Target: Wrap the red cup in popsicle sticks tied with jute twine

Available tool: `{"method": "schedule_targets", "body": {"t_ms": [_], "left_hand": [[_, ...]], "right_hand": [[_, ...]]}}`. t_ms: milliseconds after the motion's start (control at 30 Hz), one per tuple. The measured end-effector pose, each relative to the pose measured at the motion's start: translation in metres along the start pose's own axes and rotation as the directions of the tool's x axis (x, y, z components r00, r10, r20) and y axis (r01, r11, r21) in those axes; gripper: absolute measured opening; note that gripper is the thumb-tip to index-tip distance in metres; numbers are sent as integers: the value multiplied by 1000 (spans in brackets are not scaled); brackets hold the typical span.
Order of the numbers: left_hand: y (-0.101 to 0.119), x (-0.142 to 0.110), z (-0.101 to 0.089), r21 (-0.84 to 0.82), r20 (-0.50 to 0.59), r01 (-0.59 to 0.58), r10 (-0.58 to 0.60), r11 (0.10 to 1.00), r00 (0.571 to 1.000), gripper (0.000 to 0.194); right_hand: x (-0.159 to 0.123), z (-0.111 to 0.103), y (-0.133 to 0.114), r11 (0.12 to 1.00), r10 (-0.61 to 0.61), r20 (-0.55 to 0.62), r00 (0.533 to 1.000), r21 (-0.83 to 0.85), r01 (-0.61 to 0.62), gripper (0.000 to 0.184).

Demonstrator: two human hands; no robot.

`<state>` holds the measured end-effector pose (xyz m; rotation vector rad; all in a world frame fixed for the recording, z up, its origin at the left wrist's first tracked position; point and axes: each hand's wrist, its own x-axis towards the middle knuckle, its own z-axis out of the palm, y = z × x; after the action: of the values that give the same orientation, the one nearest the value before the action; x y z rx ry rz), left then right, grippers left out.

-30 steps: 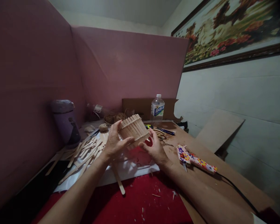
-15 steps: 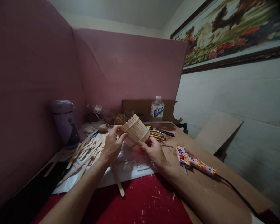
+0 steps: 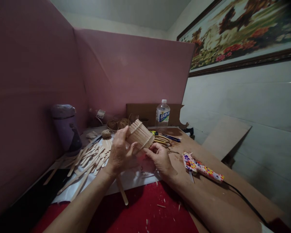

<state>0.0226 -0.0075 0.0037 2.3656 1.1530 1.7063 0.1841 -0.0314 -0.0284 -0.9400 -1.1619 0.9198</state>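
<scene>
Above the white sheet (image 3: 133, 183), between both hands, the stick piece (image 3: 141, 133) is held up at a tilt, its flat wooden sticks side by side with two narrow bands across them. The left hand (image 3: 121, 149) grasps its left side, thumb toward the near edge; the right hand (image 3: 161, 158) pinches its lower right edge with thumb and fingers. Loose sticks (image 3: 93, 158) lie heaped left of the left hand, and a single stick (image 3: 122, 191) reaches from the sheet onto the red cloth (image 3: 140, 215), which is strewn with splinters. Right of the right hand, a flowered glue gun (image 3: 203, 168) rests on the brown tabletop (image 3: 232, 197), its cord trailing toward the near edge. Behind the piece are twine balls (image 3: 123, 123) and a clear bottle (image 3: 163, 116); a purple flask (image 3: 66, 131) stands at far left.
</scene>
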Motion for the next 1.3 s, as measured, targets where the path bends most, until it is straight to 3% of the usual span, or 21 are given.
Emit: {"method": "schedule_targets", "body": {"t_ms": [167, 400, 733, 967, 1300], "left_hand": [[6, -2, 1, 85, 7, -90, 90, 992, 996, 47], [18, -2, -2, 151, -100, -109, 125, 982, 987, 15], [16, -4, 1, 184, -146, -104, 131, 978, 981, 24], [16, -2, -3, 246, -123, -141, 175, 959, 977, 12], [17, 10, -19, 339, -175, 1, 62, 941, 983, 21]], "right_hand": [[-1, 3, 1, 999, -42, -5, 999, -30, 42, 33], [1, 4, 0, 998, -55, -45, 997, 40, 56, 38], [1, 6, 0, 995, -50, -20, 999, 87, 52, 35], [-5, 11, 0, 996, -68, 17, 998, 66, 67, 29], [-11, 9, -8, 985, -151, 120, 981, -64, 159, 19]]}}
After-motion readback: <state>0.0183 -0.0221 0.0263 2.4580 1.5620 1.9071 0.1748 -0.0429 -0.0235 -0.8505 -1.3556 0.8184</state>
